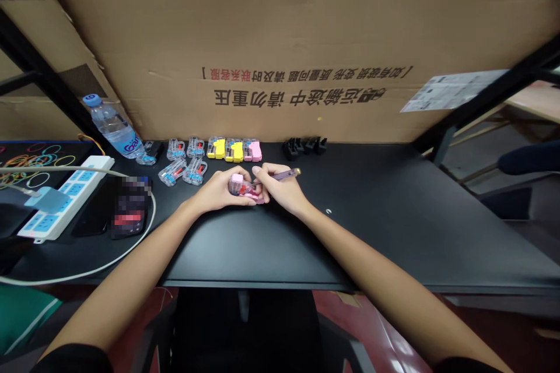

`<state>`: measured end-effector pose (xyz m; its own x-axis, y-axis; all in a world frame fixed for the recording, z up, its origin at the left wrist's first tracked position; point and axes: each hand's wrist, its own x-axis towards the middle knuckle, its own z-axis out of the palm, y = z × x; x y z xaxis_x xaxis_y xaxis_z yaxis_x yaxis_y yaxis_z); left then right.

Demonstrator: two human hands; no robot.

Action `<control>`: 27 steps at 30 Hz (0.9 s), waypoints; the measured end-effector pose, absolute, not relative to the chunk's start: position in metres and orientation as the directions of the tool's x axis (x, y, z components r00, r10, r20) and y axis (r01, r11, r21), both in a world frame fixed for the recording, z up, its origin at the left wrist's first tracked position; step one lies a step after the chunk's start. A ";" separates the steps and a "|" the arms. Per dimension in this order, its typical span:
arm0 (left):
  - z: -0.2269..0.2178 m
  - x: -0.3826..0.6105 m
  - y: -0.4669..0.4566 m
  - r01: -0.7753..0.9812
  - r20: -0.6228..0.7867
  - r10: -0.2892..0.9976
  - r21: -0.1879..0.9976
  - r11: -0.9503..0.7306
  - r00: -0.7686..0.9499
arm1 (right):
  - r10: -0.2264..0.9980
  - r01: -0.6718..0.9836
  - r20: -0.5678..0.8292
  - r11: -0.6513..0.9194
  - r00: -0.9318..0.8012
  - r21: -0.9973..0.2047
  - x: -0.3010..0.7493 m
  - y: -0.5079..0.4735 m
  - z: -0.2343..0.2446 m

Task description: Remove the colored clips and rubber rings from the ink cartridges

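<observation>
In the head view, the left hand point(216, 192) curls in a narrow grip around a small pink-and-clear plastic part point(241, 186) at the middle of the frame. The right hand point(280, 187) pinches a purple see-through stick point(285, 175), its end at that part. Above them, along the far edge of the black desk point(394, 233), lie clear plastic parts point(175, 150), yellow and pink parts point(234, 151) and black clips point(304, 146) (a tidy row). A water bottle point(111, 126) and power strip point(65, 198) sit at the left.
</observation>
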<state>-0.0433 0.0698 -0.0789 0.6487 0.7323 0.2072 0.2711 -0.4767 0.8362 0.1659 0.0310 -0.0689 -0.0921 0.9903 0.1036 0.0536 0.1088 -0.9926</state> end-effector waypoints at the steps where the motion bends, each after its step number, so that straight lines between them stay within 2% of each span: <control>1: -0.079 -0.043 0.070 0.271 0.214 0.723 0.828 -0.491 0.657 | 0.992 0.061 0.097 0.102 -0.085 -0.993 0.166 0.032 -0.069; 5: -0.079 -0.043 0.070 0.280 0.204 0.711 0.819 -0.500 0.673 | 0.993 0.054 0.078 0.083 -0.088 -0.995 0.169 0.035 -0.071; 12: -0.079 -0.042 0.069 0.281 0.183 0.686 0.815 -0.506 0.705 | 0.982 0.088 0.131 0.144 -0.136 -0.986 0.166 0.030 -0.070; 19: -0.080 -0.040 0.069 0.280 0.215 0.680 0.794 -0.540 0.701 | 0.997 0.039 0.071 0.073 -0.043 -0.997 0.167 0.034 -0.073; 27: -0.079 -0.042 0.069 0.308 0.196 0.678 0.778 -0.548 0.709 | 0.986 0.165 0.141 0.154 -0.086 -0.974 0.167 0.029 -0.067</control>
<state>-0.0423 0.0694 -0.0787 0.7088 0.6776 0.1960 0.3085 -0.5477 0.7778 0.1667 0.0294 -0.0668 -0.0865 0.9862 0.1409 0.1655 0.1537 -0.9742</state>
